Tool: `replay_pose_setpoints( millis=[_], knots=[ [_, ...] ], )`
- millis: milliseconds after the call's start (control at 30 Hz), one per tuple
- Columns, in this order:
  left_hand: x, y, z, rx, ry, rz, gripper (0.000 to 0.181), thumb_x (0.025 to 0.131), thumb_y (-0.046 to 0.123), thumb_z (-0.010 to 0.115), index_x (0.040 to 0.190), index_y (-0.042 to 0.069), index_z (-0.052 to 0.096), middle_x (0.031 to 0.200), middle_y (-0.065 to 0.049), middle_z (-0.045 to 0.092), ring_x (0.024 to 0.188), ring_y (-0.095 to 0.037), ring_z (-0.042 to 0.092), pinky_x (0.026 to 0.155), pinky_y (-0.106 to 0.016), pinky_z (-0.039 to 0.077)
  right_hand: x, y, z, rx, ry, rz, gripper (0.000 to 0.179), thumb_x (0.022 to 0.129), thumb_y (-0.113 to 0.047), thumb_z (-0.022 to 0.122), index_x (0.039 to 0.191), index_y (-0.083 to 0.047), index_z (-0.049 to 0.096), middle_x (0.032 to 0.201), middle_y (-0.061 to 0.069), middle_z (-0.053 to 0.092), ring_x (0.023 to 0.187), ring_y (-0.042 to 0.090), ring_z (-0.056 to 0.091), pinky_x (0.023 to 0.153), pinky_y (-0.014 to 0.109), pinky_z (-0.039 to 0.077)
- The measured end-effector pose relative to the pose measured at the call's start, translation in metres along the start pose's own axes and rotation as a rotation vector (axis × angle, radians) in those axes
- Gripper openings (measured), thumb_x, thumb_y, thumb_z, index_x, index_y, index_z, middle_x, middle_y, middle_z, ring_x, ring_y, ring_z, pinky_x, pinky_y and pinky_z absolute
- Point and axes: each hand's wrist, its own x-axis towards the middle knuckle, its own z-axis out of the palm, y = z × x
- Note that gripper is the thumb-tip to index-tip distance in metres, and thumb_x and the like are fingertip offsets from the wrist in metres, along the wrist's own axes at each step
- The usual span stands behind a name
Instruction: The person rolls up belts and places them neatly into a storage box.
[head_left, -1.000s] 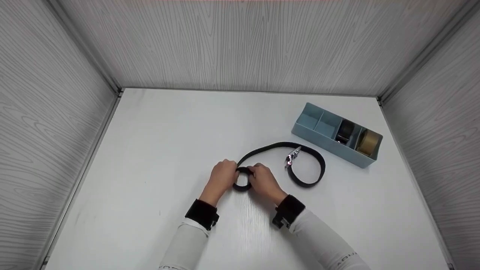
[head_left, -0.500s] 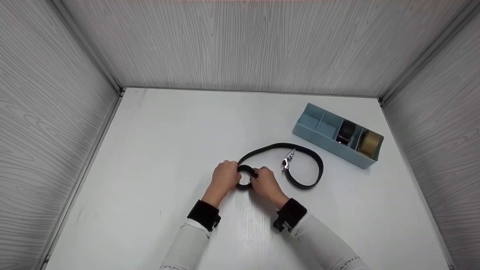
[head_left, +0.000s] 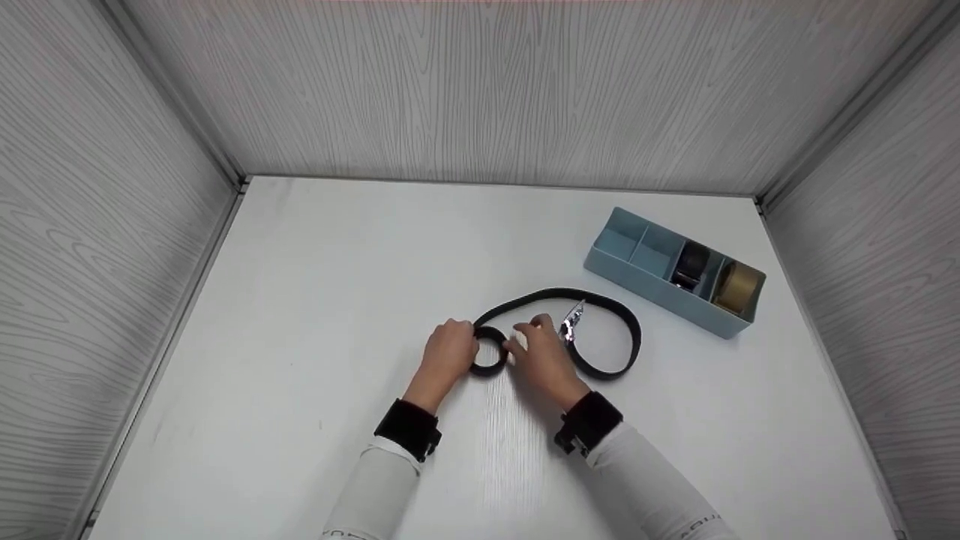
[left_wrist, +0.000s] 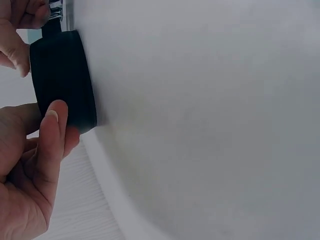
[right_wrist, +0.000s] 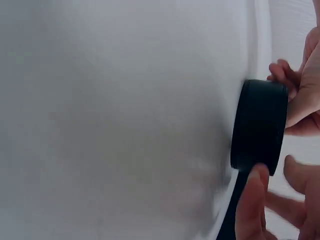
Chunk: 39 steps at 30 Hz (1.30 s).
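A black belt lies on the white table, its near end wound into a round coil (head_left: pixel 491 370). From there the strap (head_left: pixel 562 292) arcs back and right to a loop ending in a silver buckle (head_left: pixel 570 324). My left hand (head_left: pixel 450 351) grips the coil's left side, thumb on the outer face in the left wrist view. My right hand (head_left: pixel 546 363) is beside the coil's right side with fingers spread. In the right wrist view one fingertip of the right hand (right_wrist: pixel 252 210) is right at the coil's edge, and the other fingers stand apart from it.
A blue divided box (head_left: pixel 667 296) stands at the back right. It holds a dark rolled item with shiny metal (head_left: pixel 691 264) and a tan-gold roll (head_left: pixel 737 287). Grey wood-grain panels (head_left: pixel 480 90) enclose the table at the back and sides.
My right hand has loosened from the coil, its fingers spreading as it shifts slightly right. The belt's loop and buckle have slid a little left. My left hand keeps its grip.
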Motion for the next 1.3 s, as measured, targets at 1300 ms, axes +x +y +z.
replay_pose_setpoints(
  millis=[1300],
  knots=[
    [-0.009,0.0,-0.002,-0.059,0.065,-0.112,0.009,0.082,0.001,0.06,0.076,-0.003,0.066,0.075,-0.019,0.067,0.07,-0.037,0.067,0.059,-0.047,0.052,-0.032,0.091,-0.134,-0.218,-0.186,0.307,0.034,0.081,0.011,0.052,0.095,-0.009,0.077,0.1,0.013,0.07,0.083,0.028,0.061,0.061,0.04,0.047]
  ],
)
